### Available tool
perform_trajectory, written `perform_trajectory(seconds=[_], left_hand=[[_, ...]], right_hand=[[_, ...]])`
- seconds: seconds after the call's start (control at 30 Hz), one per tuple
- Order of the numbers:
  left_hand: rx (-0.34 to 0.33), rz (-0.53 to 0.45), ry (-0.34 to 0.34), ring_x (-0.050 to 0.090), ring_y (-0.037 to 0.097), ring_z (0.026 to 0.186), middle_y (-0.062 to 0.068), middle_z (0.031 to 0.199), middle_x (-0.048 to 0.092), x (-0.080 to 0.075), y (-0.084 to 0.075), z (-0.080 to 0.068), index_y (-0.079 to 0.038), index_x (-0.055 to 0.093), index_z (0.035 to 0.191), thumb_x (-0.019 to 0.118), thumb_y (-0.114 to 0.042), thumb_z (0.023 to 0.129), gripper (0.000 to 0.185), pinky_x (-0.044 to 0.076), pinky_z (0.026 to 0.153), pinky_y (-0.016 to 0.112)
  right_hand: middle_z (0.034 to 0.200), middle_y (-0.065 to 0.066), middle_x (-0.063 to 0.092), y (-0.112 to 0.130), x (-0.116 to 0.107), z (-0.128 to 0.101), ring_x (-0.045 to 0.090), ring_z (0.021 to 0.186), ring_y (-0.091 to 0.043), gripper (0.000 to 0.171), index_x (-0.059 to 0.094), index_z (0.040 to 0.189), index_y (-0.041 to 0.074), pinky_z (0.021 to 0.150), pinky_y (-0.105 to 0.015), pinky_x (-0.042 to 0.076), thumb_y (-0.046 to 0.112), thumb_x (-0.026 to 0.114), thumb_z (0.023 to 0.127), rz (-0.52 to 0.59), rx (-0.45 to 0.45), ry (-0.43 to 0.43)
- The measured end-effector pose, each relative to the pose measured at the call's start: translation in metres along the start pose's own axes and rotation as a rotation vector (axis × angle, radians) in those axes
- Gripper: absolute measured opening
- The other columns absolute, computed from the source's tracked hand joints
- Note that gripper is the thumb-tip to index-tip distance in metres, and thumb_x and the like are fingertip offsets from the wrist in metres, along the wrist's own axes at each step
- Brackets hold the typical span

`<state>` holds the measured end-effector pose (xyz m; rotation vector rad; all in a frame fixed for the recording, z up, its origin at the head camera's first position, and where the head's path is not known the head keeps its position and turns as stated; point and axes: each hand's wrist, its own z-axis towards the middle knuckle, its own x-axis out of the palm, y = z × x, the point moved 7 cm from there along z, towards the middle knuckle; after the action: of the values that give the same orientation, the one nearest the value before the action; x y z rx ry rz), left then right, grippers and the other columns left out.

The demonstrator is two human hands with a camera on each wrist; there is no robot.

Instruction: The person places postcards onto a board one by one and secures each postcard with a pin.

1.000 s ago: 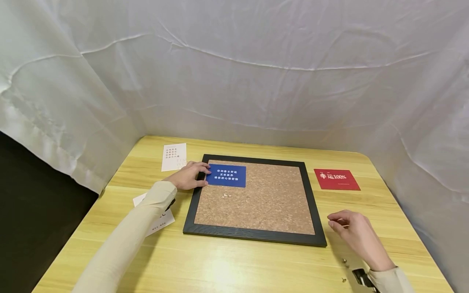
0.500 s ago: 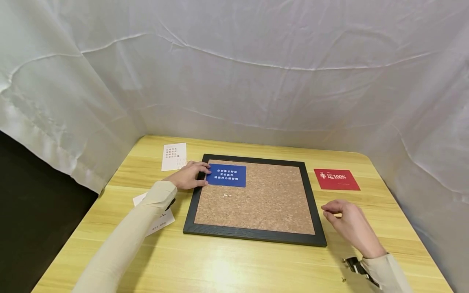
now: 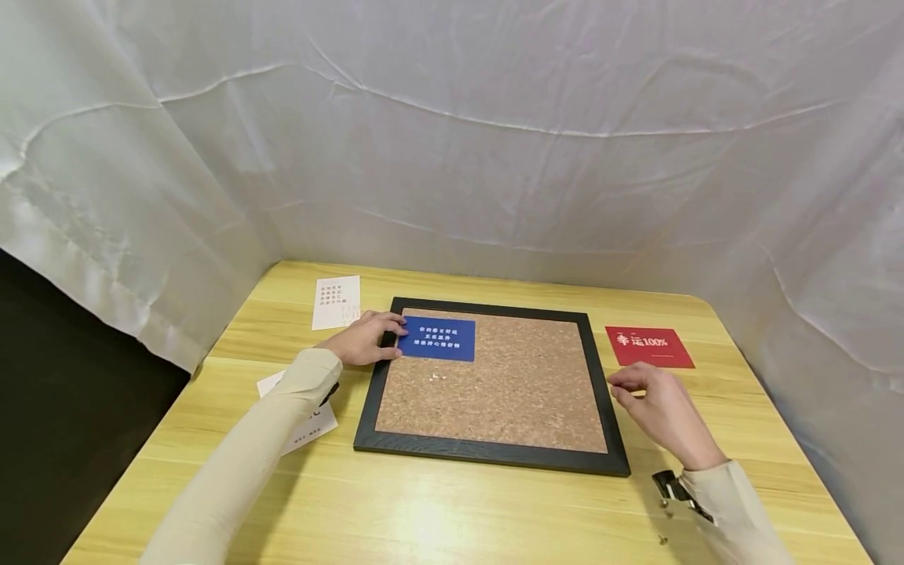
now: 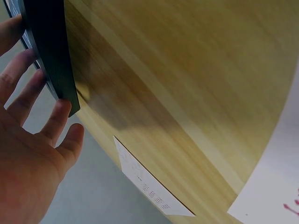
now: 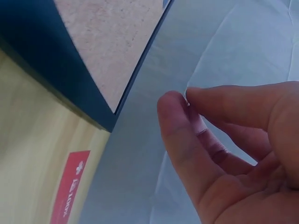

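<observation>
Two white cards (image 3: pixel 336 302) flank left hand (image 3: pixel 362 340).

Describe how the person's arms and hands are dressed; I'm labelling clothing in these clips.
Both arms wear long, close-fitting sleeves of pale cream cloth down to the wrists. The left hand and right hand are bare: no gloves, and no rings that I can make out. A small black device with metal parts sits at the right cuff, strapped by the wrist.
</observation>
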<state>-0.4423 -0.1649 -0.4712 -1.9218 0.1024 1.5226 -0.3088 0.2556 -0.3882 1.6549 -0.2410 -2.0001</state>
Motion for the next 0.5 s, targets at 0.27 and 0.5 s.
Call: perform_trajectory(seconds=[0.27,0.5], left_hand=[[-0.009,0.001,0.003,0.035,0.043,0.148,0.015,0.162,0.043,0.002,0.004,0.002,-0.007,0.063,0.141,0.071,-0.03,0.098,0.049,0.03,0.122,0.062],[-0.027,-0.007,0.005,0.035,0.043,0.149,0.014,0.163,0.042,0.002,0.004,0.001,-0.008,0.063,0.141,0.07,-0.03,0.099,0.049,0.029,0.122,0.062]], right_hand=[[0.102,-0.015,0.079,0.003,0.003,0.015,0.072,0.084,-0.023,0.012,0.08,0.101,0.004,0.072,-0.03,0.056,0.006,0.078,0.09,0.0,0.049,0.03],[0.102,-0.017,0.078,0.009,0.003,0.029,0.073,0.086,-0.026,0.011,0.079,0.102,0.002,0.075,-0.041,0.061,0.003,0.075,0.091,0.028,0.018,0.023]])
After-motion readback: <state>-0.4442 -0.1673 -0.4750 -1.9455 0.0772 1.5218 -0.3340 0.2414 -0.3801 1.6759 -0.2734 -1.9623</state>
